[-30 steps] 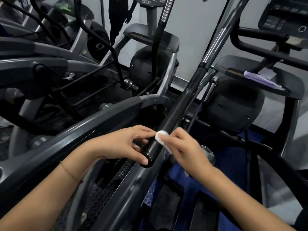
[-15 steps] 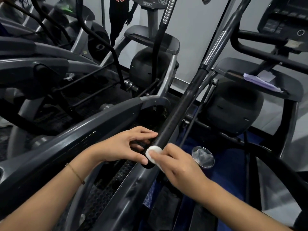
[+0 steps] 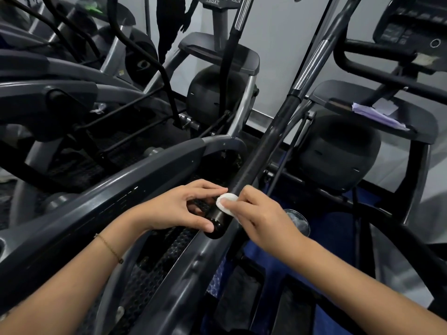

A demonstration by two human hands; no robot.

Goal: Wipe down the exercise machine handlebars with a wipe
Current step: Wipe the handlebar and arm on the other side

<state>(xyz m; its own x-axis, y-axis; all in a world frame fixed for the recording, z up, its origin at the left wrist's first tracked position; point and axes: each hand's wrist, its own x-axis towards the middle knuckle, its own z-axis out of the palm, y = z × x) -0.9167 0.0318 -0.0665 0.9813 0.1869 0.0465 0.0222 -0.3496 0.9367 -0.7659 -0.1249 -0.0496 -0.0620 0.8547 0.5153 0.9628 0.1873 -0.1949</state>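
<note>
Right hand [image 3: 263, 217] presses wipe [image 3: 227, 201] on handlebar [image 3: 261, 153], seemingly pinched

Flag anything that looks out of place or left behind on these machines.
Loose lilac papers lie askew on the right machine's ledge. A crumpled scrap sits on the left machine's frame. The wipe on the handlebar looks normal. Nothing looks spilled or broken.

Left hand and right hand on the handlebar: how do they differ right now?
The left hand grips the handlebar near its end between thumb and fingers, with no cloth; the right hand holds the white wipe against the grip. The left wrist wears a thin bracelet; the right wrist is bare. Both sit at the lower end of the same black handlebar.
</note>
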